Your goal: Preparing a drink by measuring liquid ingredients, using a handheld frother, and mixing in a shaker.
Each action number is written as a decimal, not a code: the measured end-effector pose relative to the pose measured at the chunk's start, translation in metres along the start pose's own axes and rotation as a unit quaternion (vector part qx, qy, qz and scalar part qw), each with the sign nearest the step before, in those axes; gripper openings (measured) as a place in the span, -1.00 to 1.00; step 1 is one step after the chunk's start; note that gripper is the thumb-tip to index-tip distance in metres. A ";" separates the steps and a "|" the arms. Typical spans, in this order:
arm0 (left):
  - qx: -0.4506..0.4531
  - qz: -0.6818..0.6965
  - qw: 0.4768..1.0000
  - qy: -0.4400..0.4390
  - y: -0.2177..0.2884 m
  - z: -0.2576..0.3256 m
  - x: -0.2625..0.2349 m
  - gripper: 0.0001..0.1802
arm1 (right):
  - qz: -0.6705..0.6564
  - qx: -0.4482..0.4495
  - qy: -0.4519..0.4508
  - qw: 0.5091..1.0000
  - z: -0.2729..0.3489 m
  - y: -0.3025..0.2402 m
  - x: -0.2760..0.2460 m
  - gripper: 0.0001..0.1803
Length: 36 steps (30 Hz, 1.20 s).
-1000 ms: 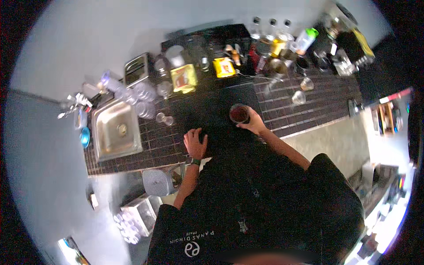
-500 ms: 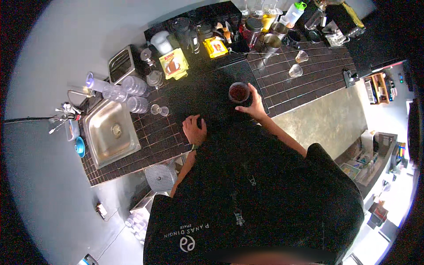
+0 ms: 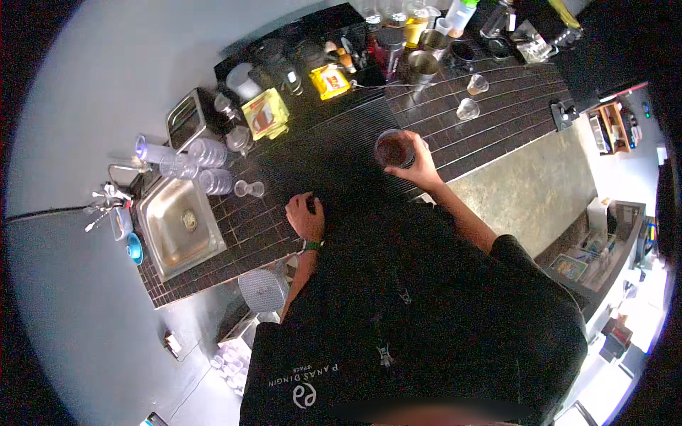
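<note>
1. Sink [image 3: 177,227] at far left, set into the tiled counter [image 3: 497,121]; tap [image 3: 106,202] beside it. Compared with 1.0 s ago it sits further left and lower in view: the head has tilted, the sink has not moved.
2. Clear cups [image 3: 188,160] lie on their sides just above the sink, one small glass [image 3: 249,188] near them. Same layout as earlier.
3. Left hand [image 3: 305,216] rests knuckles-up on the ribbed dark mat [image 3: 334,153], fingers curled loosely, holding nothing. Same spot on the mat as 0.5 s ago.
4. Yellow packs [image 3: 266,113] and jars stand at the back wall, untouched.
5. Right hand [image 3: 415,160] wraps around a glass [image 3: 393,148] of dark red drink, gripping it from the right side. Glass is upright near the mat's right edge; can't tell if its base touches the mat or is lifted slightly.
6. Change: hand and glass keep the same grip through all three pictures; only the view shifts. Judgement: the drink is being held steady, not yet carried off.
7. Two small empty glasses [image 3: 472,96] stand on the tiles further right, well apart from the hand.
</note>
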<state>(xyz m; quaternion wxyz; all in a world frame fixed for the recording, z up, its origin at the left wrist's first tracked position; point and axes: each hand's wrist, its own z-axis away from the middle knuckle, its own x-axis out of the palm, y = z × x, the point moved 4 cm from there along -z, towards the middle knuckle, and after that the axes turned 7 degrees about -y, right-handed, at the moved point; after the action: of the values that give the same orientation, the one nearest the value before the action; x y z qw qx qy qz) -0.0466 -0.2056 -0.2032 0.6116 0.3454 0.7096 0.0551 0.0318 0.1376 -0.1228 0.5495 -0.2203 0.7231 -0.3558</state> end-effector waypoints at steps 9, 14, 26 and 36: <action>-0.078 0.200 0.969 -0.124 0.059 -0.031 0.024 -0.75 | -0.126 -0.044 -0.020 0.991 0.014 0.011 -0.135 0.07; 0.010 0.286 0.935 -0.211 0.169 -0.083 0.097 -0.67 | -0.107 0.018 -0.019 0.994 0.041 0.061 -0.219 0.09; -0.052 0.364 0.929 0.042 0.295 -0.230 0.277 0.05 | -0.088 0.065 0.095 0.989 0.092 0.178 -0.378 0.02; -0.102 0.374 0.918 -0.084 0.320 -0.192 0.269 -0.18 | -0.103 0.043 0.066 0.992 0.060 0.218 -0.400 0.02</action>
<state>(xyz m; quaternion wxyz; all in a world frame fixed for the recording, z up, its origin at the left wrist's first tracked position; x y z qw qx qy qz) -0.0886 0.2520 -0.2186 0.6355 0.5248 0.4657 0.3223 0.2242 0.5465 -0.0412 0.4703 -0.2461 0.7153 -0.4545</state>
